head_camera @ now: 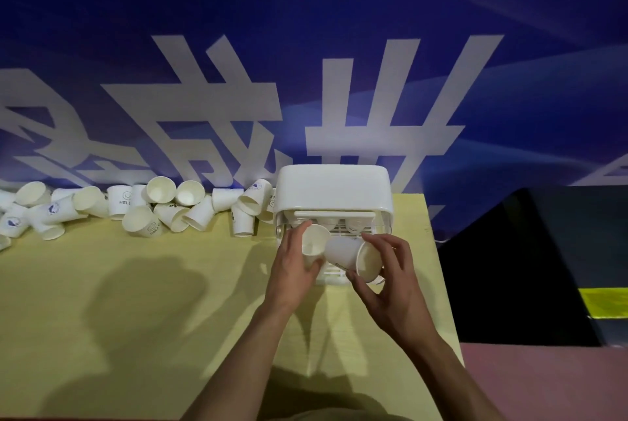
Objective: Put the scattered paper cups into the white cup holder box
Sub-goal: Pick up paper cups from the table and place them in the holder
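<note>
Pale yellow-green tabletop, wood-grained, running from the left edge to a straight right edge, backed by a blue wall. Strewn along its far edge: scattered paper cups, white, most tipped on their sides and piled against each other, a few standing mouth down, some printed with a blue mark or a smiley. Just right of that pile, touching its last cups, at the far right corner: white cup holder box, rounded lid above, slatted tray open toward the near side, more cups inside. Dark shadows across the near and middle surface.
</note>
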